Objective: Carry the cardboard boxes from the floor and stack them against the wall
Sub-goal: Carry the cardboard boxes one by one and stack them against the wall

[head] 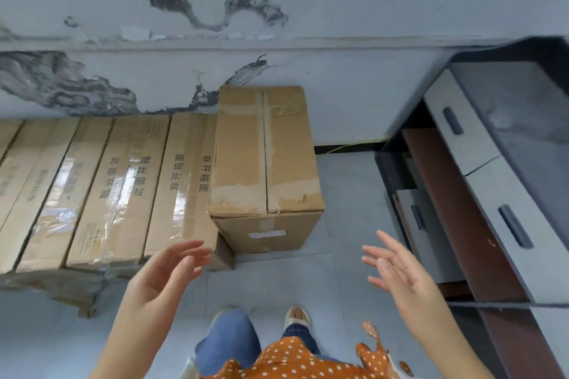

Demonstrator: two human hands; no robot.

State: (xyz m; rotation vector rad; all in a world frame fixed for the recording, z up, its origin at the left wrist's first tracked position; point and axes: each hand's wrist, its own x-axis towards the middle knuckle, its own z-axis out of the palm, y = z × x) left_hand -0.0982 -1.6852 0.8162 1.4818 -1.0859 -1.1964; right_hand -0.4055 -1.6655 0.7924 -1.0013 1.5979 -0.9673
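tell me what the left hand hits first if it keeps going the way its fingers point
Probably the tall cardboard box standing on the floor by the wall. The left hand is open, its fingers aimed up and right toward that box's lower near corner; depth is unclear, so it might graze the low row of boxes first.

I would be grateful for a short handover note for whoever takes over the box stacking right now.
Left hand: open, holding nothing, near the row's front corner.
Right hand: open, holding nothing.
Tall cardboard box stands on the floor by the wall, beside the row of flat boxes.
Done: these boxes are at the wall.
Left: no other loose boxes in view; check behind.
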